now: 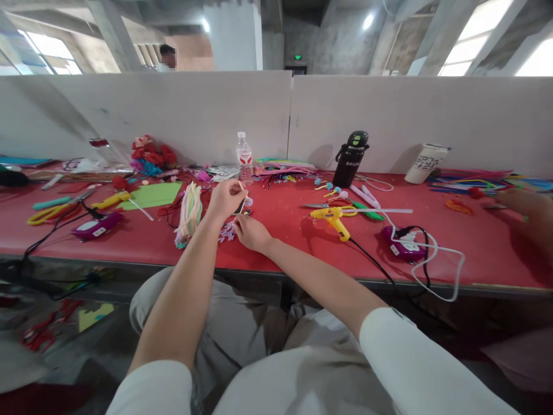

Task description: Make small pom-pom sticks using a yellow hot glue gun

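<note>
My left hand [224,199] is raised a little above the red table [285,230], fingers pinched on a small thin craft piece I cannot make out. Just below and to its right, my right hand [250,231] rests on the table with fingers curled over small purple bits [226,232]. A bundle of pastel pipe cleaners [189,214] lies just left of both hands.
A yellow glue gun [332,219] with a black cord, scissors, a purple power strip [404,245] with white cable, a water bottle [244,157], a black flask [351,158] and a white cup [425,163]. Another person's hand [525,207] is at right. Grey partition behind.
</note>
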`<state>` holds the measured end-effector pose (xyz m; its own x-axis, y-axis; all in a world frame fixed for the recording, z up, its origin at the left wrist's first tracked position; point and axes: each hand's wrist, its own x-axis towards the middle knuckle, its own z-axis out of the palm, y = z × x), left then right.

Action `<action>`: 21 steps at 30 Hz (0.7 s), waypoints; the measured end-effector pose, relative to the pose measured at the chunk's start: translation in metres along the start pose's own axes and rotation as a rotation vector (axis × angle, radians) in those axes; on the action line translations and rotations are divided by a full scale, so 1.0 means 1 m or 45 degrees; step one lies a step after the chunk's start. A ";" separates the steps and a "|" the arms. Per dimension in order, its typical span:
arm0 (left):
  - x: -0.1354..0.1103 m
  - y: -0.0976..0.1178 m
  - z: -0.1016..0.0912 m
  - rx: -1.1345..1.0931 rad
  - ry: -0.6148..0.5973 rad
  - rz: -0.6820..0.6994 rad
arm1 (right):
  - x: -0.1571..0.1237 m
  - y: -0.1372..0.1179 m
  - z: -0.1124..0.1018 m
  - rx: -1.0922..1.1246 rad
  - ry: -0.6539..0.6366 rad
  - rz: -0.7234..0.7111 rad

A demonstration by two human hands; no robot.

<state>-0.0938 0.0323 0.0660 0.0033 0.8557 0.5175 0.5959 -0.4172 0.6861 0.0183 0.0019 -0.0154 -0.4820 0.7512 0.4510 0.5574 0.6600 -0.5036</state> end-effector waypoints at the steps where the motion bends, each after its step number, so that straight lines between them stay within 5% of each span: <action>1: -0.001 0.001 0.000 0.021 -0.006 0.008 | -0.002 0.000 -0.002 0.003 0.008 0.003; 8: -0.002 0.000 0.000 0.140 -0.065 0.015 | -0.014 0.008 -0.017 0.103 -0.038 0.049; 12: -0.005 -0.003 0.003 0.115 -0.249 0.029 | -0.027 0.026 -0.048 0.355 0.103 0.012; 17: -0.015 0.015 0.014 -0.082 -0.434 0.090 | -0.033 0.057 -0.091 0.467 0.281 0.080; 21: -0.019 0.028 0.025 -0.081 -0.526 0.164 | -0.031 0.073 -0.093 0.560 0.270 0.086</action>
<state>-0.0574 0.0118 0.0623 0.4030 0.8406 0.3620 0.5192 -0.5357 0.6659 0.1373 0.0256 0.0024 -0.2808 0.8044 0.5235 0.2224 0.5851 -0.7798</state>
